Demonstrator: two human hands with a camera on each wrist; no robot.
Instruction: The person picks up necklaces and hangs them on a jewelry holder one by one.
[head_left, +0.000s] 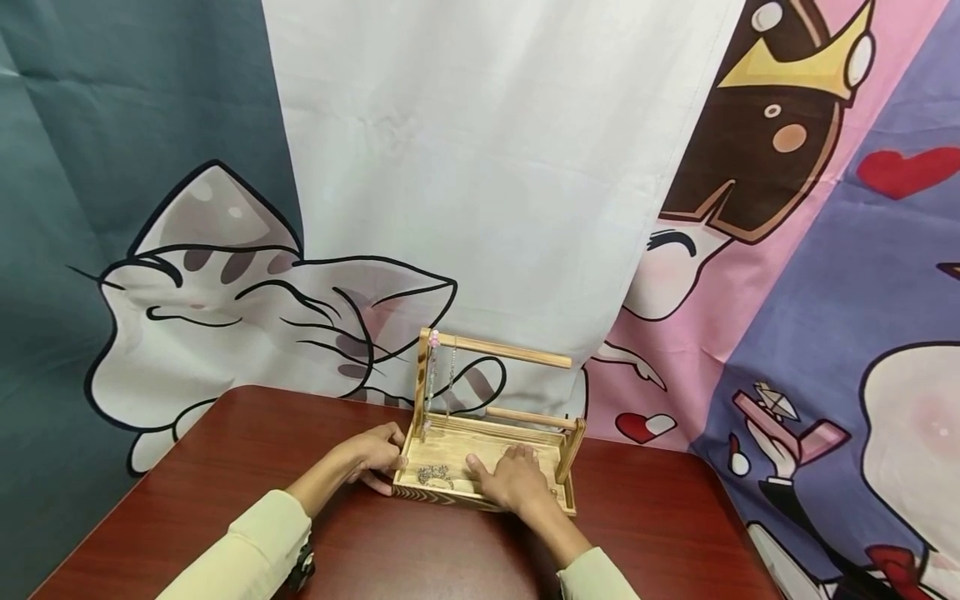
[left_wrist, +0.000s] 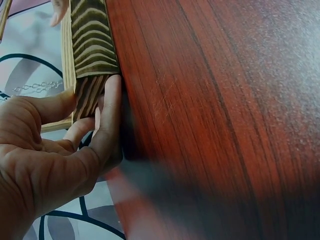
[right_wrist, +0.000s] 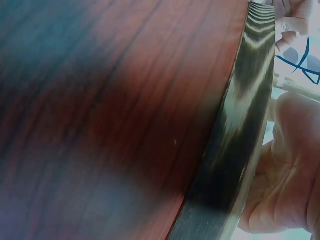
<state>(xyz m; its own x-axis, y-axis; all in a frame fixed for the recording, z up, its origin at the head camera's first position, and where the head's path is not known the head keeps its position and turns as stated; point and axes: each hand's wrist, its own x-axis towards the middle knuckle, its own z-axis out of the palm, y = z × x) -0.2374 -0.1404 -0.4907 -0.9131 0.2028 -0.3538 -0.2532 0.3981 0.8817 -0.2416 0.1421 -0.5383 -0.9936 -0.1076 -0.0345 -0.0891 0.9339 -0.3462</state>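
Observation:
A wooden jewelry stand (head_left: 450,432) rests on the table, with a shallow tray below and two rods above. My left hand (head_left: 375,454) grips the tray's left end. In the left wrist view its thumb (left_wrist: 59,106) presses the rim while other fingers lie along the striped outer side. Inside the tray, my right hand (head_left: 517,481) reaches over the right half, back up and thumb apart from the fingers; its fingertips touch down near the tray floor. A silver chain (head_left: 433,474) lies heaped left of that hand. From the upper rod hang a pink-topped strand (head_left: 432,367) and a thin chain (head_left: 452,371).
The stand sits on a dark red wooden table (head_left: 420,550), toward its far side. Behind the table hangs a cartoon-printed cloth (head_left: 480,167). The stand's lower rod (head_left: 528,417) runs across the tray's back right, beside the right upright (head_left: 572,450).

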